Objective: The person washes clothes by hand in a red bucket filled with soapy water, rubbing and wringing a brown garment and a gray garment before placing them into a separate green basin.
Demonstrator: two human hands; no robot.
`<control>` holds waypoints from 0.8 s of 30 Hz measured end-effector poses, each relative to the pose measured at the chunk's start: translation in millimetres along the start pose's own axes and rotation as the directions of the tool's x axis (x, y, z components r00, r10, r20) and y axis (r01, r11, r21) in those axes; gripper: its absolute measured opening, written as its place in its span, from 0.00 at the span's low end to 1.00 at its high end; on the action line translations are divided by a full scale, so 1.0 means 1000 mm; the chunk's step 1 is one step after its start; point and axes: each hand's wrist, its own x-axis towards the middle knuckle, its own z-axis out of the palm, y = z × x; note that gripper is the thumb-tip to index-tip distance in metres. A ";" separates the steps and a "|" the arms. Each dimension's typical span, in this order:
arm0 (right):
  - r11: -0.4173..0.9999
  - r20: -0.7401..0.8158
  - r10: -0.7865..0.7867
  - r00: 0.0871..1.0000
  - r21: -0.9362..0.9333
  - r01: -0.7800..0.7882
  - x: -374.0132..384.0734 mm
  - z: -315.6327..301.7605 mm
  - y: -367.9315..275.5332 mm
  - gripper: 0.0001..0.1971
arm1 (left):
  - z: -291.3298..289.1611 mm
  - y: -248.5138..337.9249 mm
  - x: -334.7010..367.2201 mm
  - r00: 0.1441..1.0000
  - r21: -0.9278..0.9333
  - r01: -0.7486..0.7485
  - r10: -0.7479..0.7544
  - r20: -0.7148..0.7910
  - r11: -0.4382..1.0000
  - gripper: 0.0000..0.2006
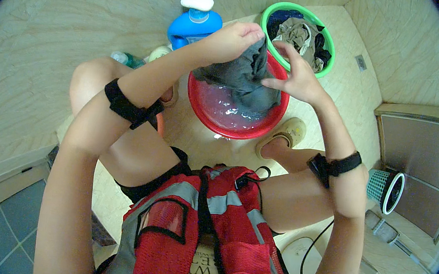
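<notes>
A wet dark grey garment (247,77) hangs over a red basin (190,103) of water, its lower part in the basin. My left hand (235,40) is closed on the garment's upper edge and lifts it. On the other side, my right hand (300,78) has its fingers spread, with the thumb against or very close to the cloth. Whether the thumb touches it I cannot tell. The held cloth hides the far part of the basin.
Behind the red basin on the right, a green basin (329,40) holds several clothes (298,33). Against the wall stands a blue detergent bottle (189,26) with a white top (197,2). A teal basket (378,184) lies at right. My feet in beige clogs (291,131) flank the red basin.
</notes>
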 end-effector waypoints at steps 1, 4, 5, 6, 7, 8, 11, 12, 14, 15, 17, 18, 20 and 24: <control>0.988 -0.056 -0.082 0.995 0.127 0.089 0.009 0.006 -0.005 0.27 | 0.004 -0.004 0.002 0.999 0.008 -0.044 0.044 0.021 0.999 0.16; 0.951 0.126 -0.019 0.992 0.308 -0.021 0.018 0.007 -0.026 0.30 | 0.012 -0.006 0.005 0.981 0.074 -0.187 0.182 0.067 0.980 0.15; 0.939 0.250 0.044 0.967 0.319 -0.125 0.019 0.006 -0.032 0.31 | 0.010 -0.006 0.005 0.987 0.123 -0.146 0.136 0.086 0.982 0.15; 0.941 0.218 -0.023 0.976 0.334 -0.052 0.020 0.009 -0.029 0.24 | 0.009 -0.003 0.005 0.990 0.169 -0.110 0.093 0.107 0.980 0.16; 0.957 0.257 0.048 0.965 0.266 -0.119 0.021 0.007 -0.026 0.22 | 0.009 -0.001 0.005 0.991 0.215 -0.076 0.049 0.126 0.974 0.16; 0.963 0.289 0.122 0.949 0.196 -0.184 0.021 0.004 -0.023 0.20 | 0.012 -0.003 0.005 0.992 0.196 -0.109 0.093 0.088 0.975 0.17; 0.916 0.316 0.261 0.912 0.218 -0.338 0.019 -0.007 -0.031 0.14 | 0.011 -0.005 0.006 0.990 0.198 -0.135 0.125 0.061 0.971 0.18; 0.874 0.334 0.279 0.900 0.299 -0.382 0.017 -0.014 -0.038 0.13 | 0.009 -0.005 0.004 0.993 0.149 -0.061 0.045 0.108 0.987 0.17; 0.781 0.361 0.239 0.902 0.481 -0.399 0.018 -0.021 -0.033 0.11 | 0.006 -0.008 -0.001 0.971 0.063 0.096 -0.107 0.213 0.993 0.15; 0.754 0.344 0.189 0.920 0.549 -0.361 0.015 -0.030 -0.044 0.09 | 0.004 -0.008 -0.005 0.953 0.051 0.077 -0.088 0.290 0.996 0.15; 0.644 0.316 0.198 0.928 0.672 -0.366 0.011 -0.041 -0.047 0.09 | 0.001 -0.014 -0.009 0.896 0.025 0.046 -0.052 0.440 0.999 0.16; 0.647 0.249 0.202 0.947 0.692 -0.320 0.009 -0.048 -0.048 0.09 | 0.002 -0.020 -0.011 0.908 0.054 -0.083 0.053 0.416 0.995 0.18; 0.566 0.157 0.210 0.965 0.785 -0.251 0.003 -0.060 -0.053 0.09 | -0.004 -0.029 -0.011 0.898 0.215 -0.162 0.053 0.437 0.963 0.18; 0.445 0.051 0.192 0.980 0.885 -0.134 -0.009 -0.077 -0.052 0.11 | -0.003 -0.030 -0.018 0.905 -0.080 0.009 0.026 0.425 0.997 0.30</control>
